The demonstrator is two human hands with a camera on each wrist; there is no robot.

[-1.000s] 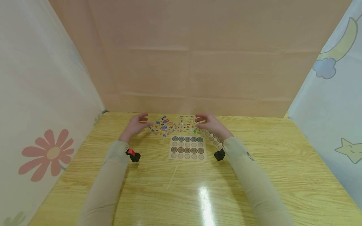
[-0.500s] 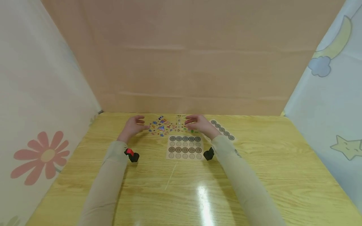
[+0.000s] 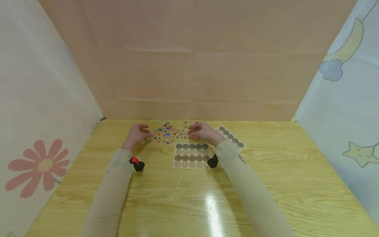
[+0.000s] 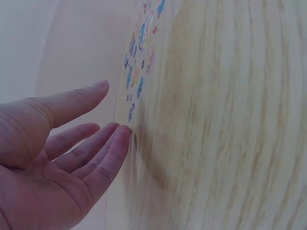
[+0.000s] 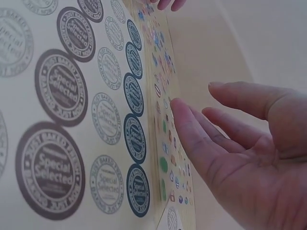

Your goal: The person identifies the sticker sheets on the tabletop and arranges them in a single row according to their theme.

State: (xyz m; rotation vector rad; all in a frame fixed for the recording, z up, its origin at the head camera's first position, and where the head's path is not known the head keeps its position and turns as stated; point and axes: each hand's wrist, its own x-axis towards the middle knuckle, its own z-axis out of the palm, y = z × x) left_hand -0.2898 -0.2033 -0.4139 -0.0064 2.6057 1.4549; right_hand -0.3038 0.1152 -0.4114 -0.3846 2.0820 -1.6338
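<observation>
On the left, my left hand (image 3: 137, 134) hovers beside a clear sticker sheet (image 3: 167, 136) printed with small blue, pink and orange figures. Its thumb and fingers stand apart with nothing between them, as the left wrist view shows. My right hand (image 3: 201, 131) is over a second clear sheet (image 3: 185, 130) with rows of tiny colourful stickers and covers most of it. Nothing lies between its parted, slightly bent fingers in the right wrist view. Nearer to me lies a sheet of round label stickers (image 5: 106, 117) reading "Special Selected", in brown, dark blue-green and pale circles.
Another sheet of round labels (image 3: 234, 138) lies slanted behind my right forearm, partly hidden by it. The wooden table (image 3: 165, 207) ends at a tan backdrop (image 3: 189, 65), with patterned cloth (image 3: 38, 98) at the sides. Both wrists carry black cameras (image 3: 213, 161).
My right hand has moved left over the second clear sheet, uncovering more of the slanted label sheet. My left hand has hardly moved beside its sheet; the whole view has shifted slightly.
</observation>
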